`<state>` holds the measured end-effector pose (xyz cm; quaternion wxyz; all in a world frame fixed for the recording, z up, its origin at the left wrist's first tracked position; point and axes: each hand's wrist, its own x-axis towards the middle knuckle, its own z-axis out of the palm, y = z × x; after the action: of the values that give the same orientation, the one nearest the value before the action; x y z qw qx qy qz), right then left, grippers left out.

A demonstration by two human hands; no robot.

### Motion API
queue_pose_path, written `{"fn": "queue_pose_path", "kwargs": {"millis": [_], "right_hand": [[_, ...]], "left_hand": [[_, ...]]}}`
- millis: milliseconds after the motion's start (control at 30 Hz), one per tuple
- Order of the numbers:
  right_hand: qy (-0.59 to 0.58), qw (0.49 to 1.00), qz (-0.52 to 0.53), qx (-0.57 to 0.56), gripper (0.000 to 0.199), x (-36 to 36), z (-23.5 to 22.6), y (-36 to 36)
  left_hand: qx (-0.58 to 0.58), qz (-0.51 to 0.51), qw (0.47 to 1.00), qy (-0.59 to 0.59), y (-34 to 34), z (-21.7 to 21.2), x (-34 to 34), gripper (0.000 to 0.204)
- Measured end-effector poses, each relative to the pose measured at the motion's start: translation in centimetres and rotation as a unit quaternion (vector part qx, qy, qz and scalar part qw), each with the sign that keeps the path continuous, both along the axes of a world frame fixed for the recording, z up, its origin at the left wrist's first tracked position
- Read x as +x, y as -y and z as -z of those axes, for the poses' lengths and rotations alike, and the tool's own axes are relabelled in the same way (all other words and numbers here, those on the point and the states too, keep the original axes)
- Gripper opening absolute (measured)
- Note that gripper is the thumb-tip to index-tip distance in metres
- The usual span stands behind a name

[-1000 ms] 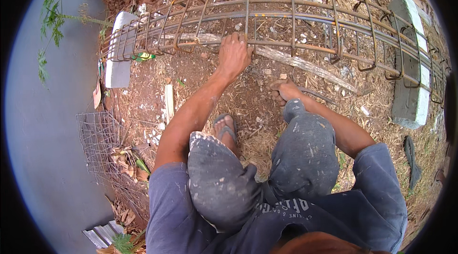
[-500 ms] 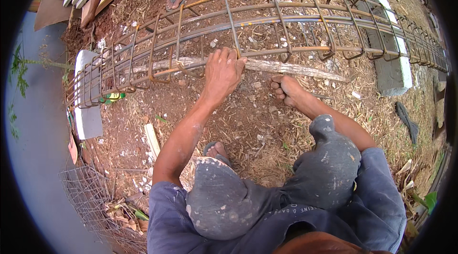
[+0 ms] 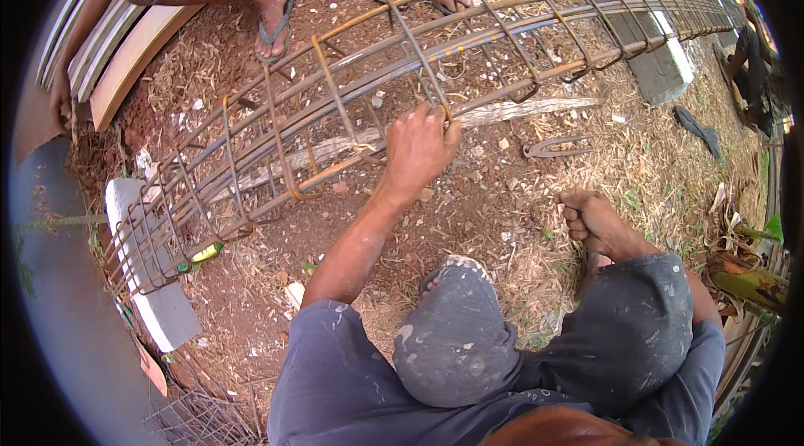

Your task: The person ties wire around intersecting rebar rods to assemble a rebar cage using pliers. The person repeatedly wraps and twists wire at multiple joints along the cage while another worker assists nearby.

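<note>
A long rebar cage (image 3: pixel 494 94), with rusty square stirrups round lengthwise bars, crosses in front of me, raised on blocks. My left hand (image 3: pixel 419 153) has its fingers closed over the cage's near lower bar, at the foot of a stirrup. Apart from the cage, near my right knee, my right hand (image 3: pixel 596 221) is held in a fist. Whatever may be inside that fist is hidden. Between this hand and the cage, a pair of pincers (image 3: pixel 559 147) lies on the ground with its handles pointing right.
Grey-white blocks stand under the cage at left (image 3: pixel 155 278) and right (image 3: pixel 657 69). A weathered wooden strip (image 3: pixel 519 113) lies beneath it. A co-worker's sandalled foot (image 3: pixel 275 23) is beyond the cage; another person (image 3: pixel 749 69) is far right. Wire mesh (image 3: pixel 197 421) lies lower left.
My right hand has drawn back from near the cage toward my knee, uncovering the pincers. My left hand still grips the cage. The whole view has turned and shifted.
</note>
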<state>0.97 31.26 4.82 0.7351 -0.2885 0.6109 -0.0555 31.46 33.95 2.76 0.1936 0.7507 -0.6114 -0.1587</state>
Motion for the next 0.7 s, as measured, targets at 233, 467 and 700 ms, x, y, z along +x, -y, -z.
{"fn": "queue_pose_path", "kwargs": {"millis": [233,467,700], "right_hand": [[0.138,0.983,0.112,0.052,0.014,3.2,5.7,-1.6],[0.126,0.990,-0.017,0.056,0.014,8.0,7.9,-1.5],[0.138,0.985,-0.070,0.082,0.015,8.7,8.4,-1.8]], "left_hand": [[-0.376,-0.054,0.923,0.061,-5.7,-1.1,1.2,0.058],[-0.263,-0.166,0.950,0.035,-7.4,3.1,4.4,0.068],[-0.210,-0.081,0.952,0.207,-8.3,3.4,5.6,0.084]]}}
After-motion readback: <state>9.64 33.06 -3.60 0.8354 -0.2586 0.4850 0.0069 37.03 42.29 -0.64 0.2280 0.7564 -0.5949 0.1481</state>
